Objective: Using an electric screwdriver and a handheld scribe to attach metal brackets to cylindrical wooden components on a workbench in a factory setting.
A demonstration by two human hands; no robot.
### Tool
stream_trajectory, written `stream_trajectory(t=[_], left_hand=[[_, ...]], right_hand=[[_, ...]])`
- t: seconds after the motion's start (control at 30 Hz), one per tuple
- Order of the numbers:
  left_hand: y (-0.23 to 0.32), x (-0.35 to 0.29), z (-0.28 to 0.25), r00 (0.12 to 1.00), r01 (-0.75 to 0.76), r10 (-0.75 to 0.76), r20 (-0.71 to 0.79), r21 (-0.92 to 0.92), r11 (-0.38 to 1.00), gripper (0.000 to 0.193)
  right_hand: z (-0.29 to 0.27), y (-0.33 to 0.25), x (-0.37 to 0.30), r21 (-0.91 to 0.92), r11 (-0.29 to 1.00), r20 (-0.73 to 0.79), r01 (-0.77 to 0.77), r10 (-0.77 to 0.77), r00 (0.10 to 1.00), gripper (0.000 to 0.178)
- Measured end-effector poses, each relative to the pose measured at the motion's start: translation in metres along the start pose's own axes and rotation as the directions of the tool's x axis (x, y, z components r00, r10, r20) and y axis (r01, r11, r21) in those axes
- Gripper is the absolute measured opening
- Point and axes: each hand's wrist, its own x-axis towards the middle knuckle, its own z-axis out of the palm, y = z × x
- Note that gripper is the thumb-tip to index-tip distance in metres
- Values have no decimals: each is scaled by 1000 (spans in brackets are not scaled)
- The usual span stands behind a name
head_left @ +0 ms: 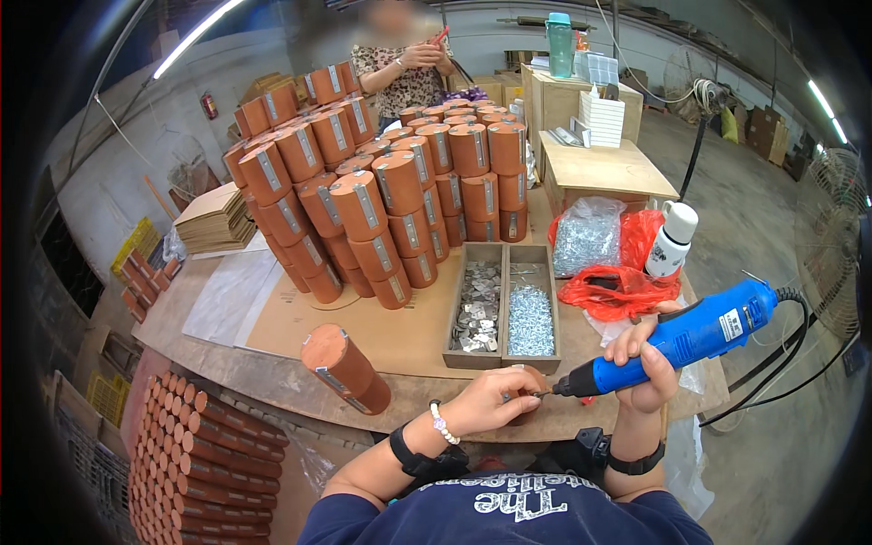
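My right hand (pixel 647 368) is wrapped round a blue electric screwdriver (pixel 704 334), held aslant with its black nose pointing left and down. The bit's tip meets the fingers of my left hand (pixel 495 400). Those fingers are pinched together at the tip, and whatever is between them is too small to make out. Beneath the left hand is a brown cylinder (pixel 530 371), mostly hidden by the hand. Just beyond stands a two-part tray (pixel 475 359), with small metal plates (pixel 479 313) on its left side and screws (pixel 530 320) on its right.
Two stacked brown cylinders (pixel 345 368) stand at the left. Tall stacks of cylinders with metal strips (pixel 371 204) fill the far side; more (pixel 204 454) lie below the table's left edge. At right are red plastic bags (pixel 609 291) and a white bottle (pixel 672 241). A person (pixel 400 68) stands behind.
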Motion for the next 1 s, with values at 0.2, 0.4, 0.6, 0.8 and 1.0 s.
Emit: stream_trajectory(t=[0.2,0.4,0.6,0.8,1.0], left_hand=[[-4,0,0,999,-38,39,-19,44,998,7],[-10,-3,2,1000,2,0,-17,79,997,5],[-12,-4,2,999,-15,18,-34,79,997,3],[-13,-5,3,999,-29,32,-44,67,997,2],[-15,-7,2,999,-19,22,-45,69,997,2]], right_hand=[[2,1,0,-16,1000,27,5,-5,1000,52],[4,2,-1,-13,1000,23,-4,4,1000,53],[6,3,-1,-27,999,34,-29,30,999,53],[8,4,-1,-24,999,41,-29,30,999,53],[9,6,-2,-17,999,56,-38,39,998,53]])
